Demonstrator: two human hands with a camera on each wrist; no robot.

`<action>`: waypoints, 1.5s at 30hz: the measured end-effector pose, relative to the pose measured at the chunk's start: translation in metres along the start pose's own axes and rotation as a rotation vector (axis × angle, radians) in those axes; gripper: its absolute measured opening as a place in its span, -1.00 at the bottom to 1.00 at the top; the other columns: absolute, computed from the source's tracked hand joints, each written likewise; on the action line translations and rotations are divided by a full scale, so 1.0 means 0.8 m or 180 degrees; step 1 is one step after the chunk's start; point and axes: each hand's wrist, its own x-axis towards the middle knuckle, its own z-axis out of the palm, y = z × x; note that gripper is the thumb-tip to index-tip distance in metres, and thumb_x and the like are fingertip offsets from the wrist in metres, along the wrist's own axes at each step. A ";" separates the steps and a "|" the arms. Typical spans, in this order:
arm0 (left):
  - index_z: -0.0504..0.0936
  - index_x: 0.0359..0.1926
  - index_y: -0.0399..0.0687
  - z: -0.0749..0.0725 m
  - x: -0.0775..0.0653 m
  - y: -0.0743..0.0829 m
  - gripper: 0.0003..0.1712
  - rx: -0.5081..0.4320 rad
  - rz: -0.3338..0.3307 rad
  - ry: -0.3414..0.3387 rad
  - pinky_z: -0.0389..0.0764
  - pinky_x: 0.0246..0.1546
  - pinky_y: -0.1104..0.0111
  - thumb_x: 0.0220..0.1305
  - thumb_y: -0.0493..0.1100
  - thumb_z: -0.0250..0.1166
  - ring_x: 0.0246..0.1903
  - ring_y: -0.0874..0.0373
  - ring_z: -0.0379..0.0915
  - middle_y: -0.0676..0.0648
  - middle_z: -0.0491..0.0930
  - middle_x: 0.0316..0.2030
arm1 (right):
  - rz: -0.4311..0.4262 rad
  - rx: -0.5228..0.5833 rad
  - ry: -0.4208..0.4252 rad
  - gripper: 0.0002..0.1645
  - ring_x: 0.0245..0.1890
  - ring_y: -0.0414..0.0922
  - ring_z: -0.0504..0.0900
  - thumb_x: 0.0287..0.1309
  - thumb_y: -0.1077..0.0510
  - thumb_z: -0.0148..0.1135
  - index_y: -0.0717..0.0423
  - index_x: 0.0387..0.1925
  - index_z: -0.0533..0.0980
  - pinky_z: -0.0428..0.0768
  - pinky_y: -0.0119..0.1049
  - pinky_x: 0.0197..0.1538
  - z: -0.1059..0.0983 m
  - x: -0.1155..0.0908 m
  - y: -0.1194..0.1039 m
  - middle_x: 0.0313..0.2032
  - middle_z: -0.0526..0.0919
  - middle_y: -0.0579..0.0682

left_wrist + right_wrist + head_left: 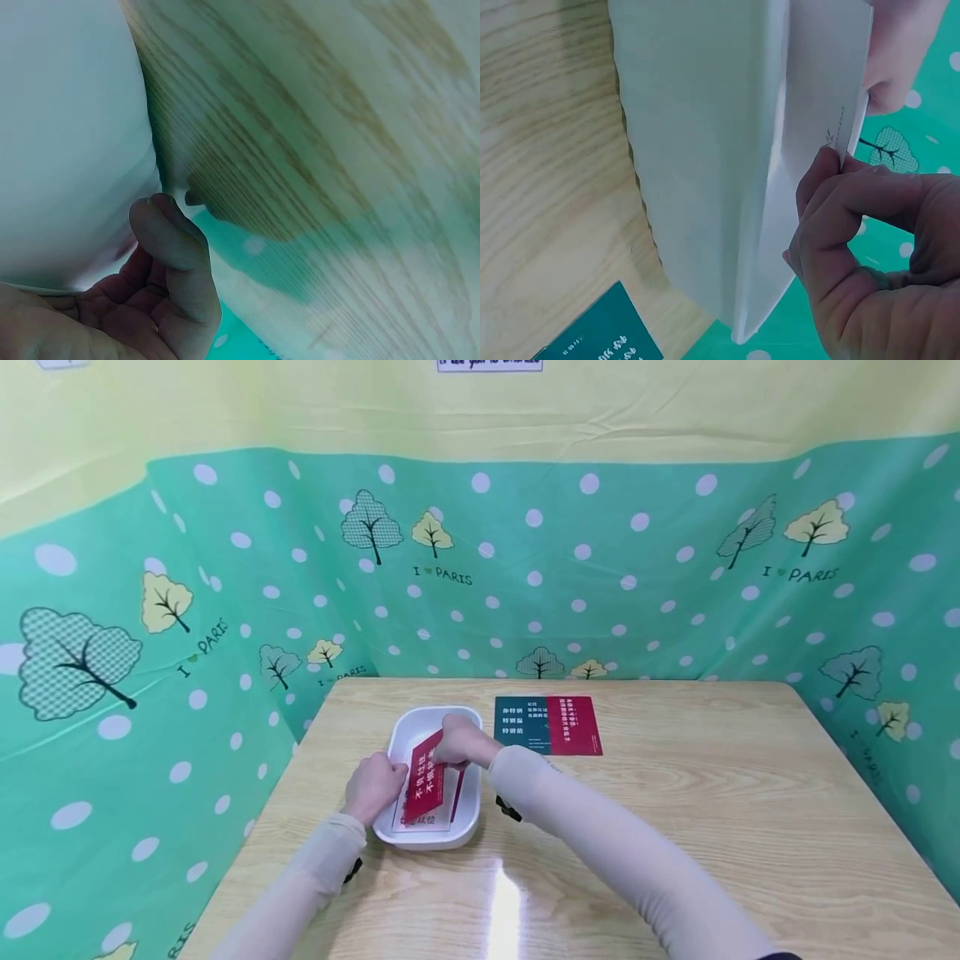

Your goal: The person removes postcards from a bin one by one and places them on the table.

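A white plastic basin stands on the left part of the table. My left hand grips its left rim, with curled fingers against the outer wall in the left wrist view. Between thumb and fingers, my right hand pinches the far edge of a red card with white writing. That card tilts inside the basin, over a white card with dark writing. Seen from the right wrist, the pinched card's pale back faces the camera just inside the basin wall.
Right of the basin, a dark green card and another red card lie side by side on the wooden table. A green and yellow cloth with printed trees hangs behind and along the sides.
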 end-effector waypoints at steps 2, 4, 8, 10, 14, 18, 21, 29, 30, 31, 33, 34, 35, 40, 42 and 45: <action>0.46 -0.52 -0.10 0.001 0.000 -0.001 -0.66 0.0006 0.0005 0.0009 0.49 -0.60 0.30 0.42 -0.09 0.17 -0.58 0.07 0.48 -0.12 0.52 -0.57 | -0.0013 -0.0014 -0.0011 -0.71 -0.62 -0.12 0.55 0.26 0.29 0.46 0.25 -0.19 0.45 0.75 -0.14 -0.22 -0.003 0.000 -0.001 -0.44 0.60 0.10; 0.46 -0.52 -0.10 0.001 0.000 -0.001 -0.66 0.0009 0.0018 0.0021 0.50 -0.60 0.29 0.42 -0.09 0.17 -0.58 0.06 0.49 -0.12 0.52 -0.57 | -0.0029 -0.0038 0.0006 -0.72 -0.62 -0.14 0.53 0.27 0.28 0.46 0.25 -0.19 0.47 0.75 -0.18 -0.26 -0.006 0.000 -0.003 -0.43 0.59 0.09; 0.46 -0.52 -0.11 0.001 -0.002 -0.001 -0.64 0.0001 0.0023 0.0025 0.53 -0.60 0.27 0.43 -0.07 0.18 -0.57 0.05 0.52 -0.13 0.54 -0.56 | -0.0065 -0.0102 0.0049 -0.73 -0.59 -0.15 0.54 0.29 0.26 0.44 0.26 -0.14 0.50 0.74 -0.19 -0.28 -0.012 -0.001 -0.007 -0.39 0.61 0.09; 0.46 -0.53 -0.10 0.001 -0.002 -0.001 -0.63 0.0018 0.0020 0.0022 0.54 -0.59 0.27 0.43 -0.06 0.18 -0.57 0.04 0.53 -0.13 0.55 -0.56 | -0.0062 -0.0134 0.0072 -0.75 -0.57 -0.14 0.55 0.30 0.26 0.43 0.26 -0.12 0.52 0.74 -0.20 -0.28 -0.015 -0.001 -0.007 -0.37 0.61 0.09; 0.45 -0.56 -0.07 0.000 -0.001 0.000 -0.63 0.0069 0.0027 0.0054 0.52 -0.59 0.26 0.42 -0.06 0.17 -0.56 0.04 0.52 -0.12 0.54 -0.56 | -0.0074 -0.0212 0.0111 -0.79 -0.60 -0.16 0.53 0.32 0.26 0.40 0.25 -0.12 0.53 0.69 -0.26 -0.38 -0.021 0.000 -0.005 -0.39 0.60 0.07; 0.49 -0.52 -0.10 -0.001 -0.002 0.000 -0.65 0.0056 0.0007 0.0057 0.54 -0.57 0.25 0.42 -0.07 0.17 -0.56 0.04 0.52 -0.13 0.55 -0.55 | -0.0093 -0.0158 0.0102 -0.74 -0.63 -0.16 0.51 0.35 0.23 0.39 0.27 -0.04 0.53 0.64 -0.28 -0.43 -0.024 0.000 0.000 -0.46 0.59 0.05; 0.54 -0.44 -0.17 -0.001 -0.003 0.000 -0.69 0.0022 -0.0017 0.0035 0.58 -0.56 0.25 0.42 -0.09 0.16 -0.54 0.03 0.54 -0.14 0.56 -0.54 | -0.0112 -0.0103 0.0087 -0.67 -0.58 -0.13 0.55 0.37 0.19 0.40 0.28 0.05 0.55 0.65 -0.27 -0.42 -0.027 -0.003 0.004 -0.46 0.60 0.04; 0.54 -0.42 -0.17 -0.002 -0.003 0.000 -0.69 -0.0051 -0.0052 -0.0027 0.59 -0.57 0.27 0.44 -0.09 0.17 -0.55 0.04 0.55 -0.14 0.56 -0.53 | -0.0117 -0.0001 0.0160 -0.46 -0.59 -0.18 0.48 0.38 0.15 0.40 0.28 0.29 0.55 0.51 -0.38 -0.53 -0.037 -0.011 0.015 -0.30 0.69 0.06; 0.55 -0.42 -0.17 -0.002 -0.003 0.000 -0.70 -0.0070 -0.0064 -0.0041 0.59 -0.57 0.27 0.44 -0.08 0.17 -0.55 0.04 0.56 -0.14 0.56 -0.53 | -0.0125 0.0000 0.0183 -0.47 -0.59 -0.17 0.49 0.38 0.15 0.40 0.28 0.29 0.56 0.50 -0.38 -0.54 -0.038 -0.012 0.017 -0.29 0.70 0.06; 0.55 -0.41 -0.16 -0.001 -0.002 0.002 -0.70 -0.0081 -0.0073 -0.0051 0.59 -0.57 0.29 0.44 -0.08 0.17 -0.55 0.05 0.56 -0.14 0.56 -0.53 | -0.0136 0.0002 0.0225 -0.47 -0.57 -0.16 0.52 0.38 0.15 0.41 0.27 0.29 0.56 0.50 -0.38 -0.53 -0.040 -0.013 0.020 -0.28 0.70 0.06; 0.56 -0.39 -0.17 -0.001 -0.001 0.004 -0.70 -0.0077 -0.0071 -0.0053 0.59 -0.57 0.29 0.45 -0.08 0.18 -0.56 0.05 0.56 -0.14 0.57 -0.52 | -0.0206 0.0026 0.0313 -0.50 -0.49 -0.10 0.61 0.37 0.15 0.42 0.28 0.26 0.60 0.53 -0.35 -0.51 -0.044 -0.016 0.025 -0.24 0.72 0.06; 0.57 -0.38 -0.19 0.000 0.000 0.005 -0.70 -0.0076 -0.0064 -0.0050 0.59 -0.58 0.29 0.45 -0.08 0.18 -0.56 0.05 0.56 -0.14 0.57 -0.52 | -0.0254 0.0034 0.0360 -0.53 -0.43 -0.06 0.65 0.37 0.15 0.42 0.28 0.23 0.62 0.56 -0.33 -0.49 -0.045 -0.018 0.028 -0.23 0.72 0.06; 0.58 -0.37 -0.20 0.000 0.000 0.005 -0.70 -0.0075 -0.0072 -0.0049 0.59 -0.58 0.29 0.46 -0.08 0.18 -0.56 0.05 0.56 -0.14 0.57 -0.52 | -0.0293 0.0041 0.0404 -0.55 -0.37 -0.04 0.68 0.37 0.14 0.42 0.27 0.20 0.64 0.58 -0.32 -0.45 -0.047 -0.019 0.030 -0.20 0.72 0.05; 0.60 -0.25 -0.26 0.000 -0.001 0.006 -0.71 -0.0161 -0.0143 -0.0096 0.59 -0.56 0.30 0.47 -0.09 0.17 -0.54 0.05 0.56 -0.15 0.58 -0.49 | -0.0376 0.0152 0.0535 -0.61 -0.20 -0.06 0.68 0.40 0.10 0.39 0.22 0.15 0.68 0.66 -0.25 -0.25 -0.054 -0.024 0.042 -0.12 0.73 0.05; 0.59 -0.24 -0.26 -0.001 -0.002 0.005 -0.71 -0.0179 -0.0168 -0.0122 0.59 -0.56 0.30 0.48 -0.08 0.17 -0.54 0.05 0.56 -0.15 0.58 -0.49 | -0.0362 0.0179 0.0569 -0.61 -0.19 -0.09 0.67 0.41 0.10 0.39 0.22 0.15 0.68 0.68 -0.24 -0.21 -0.056 -0.025 0.046 -0.10 0.72 0.05; 0.59 -0.28 -0.24 -0.002 -0.003 0.005 -0.69 -0.0101 -0.0123 -0.0109 0.56 -0.56 0.28 0.48 -0.07 0.16 -0.55 0.04 0.54 -0.15 0.57 -0.50 | -0.0369 0.0147 0.0674 -0.63 -0.19 -0.10 0.66 0.41 0.09 0.38 0.21 0.13 0.70 0.68 -0.23 -0.18 -0.060 -0.026 0.050 -0.10 0.71 0.04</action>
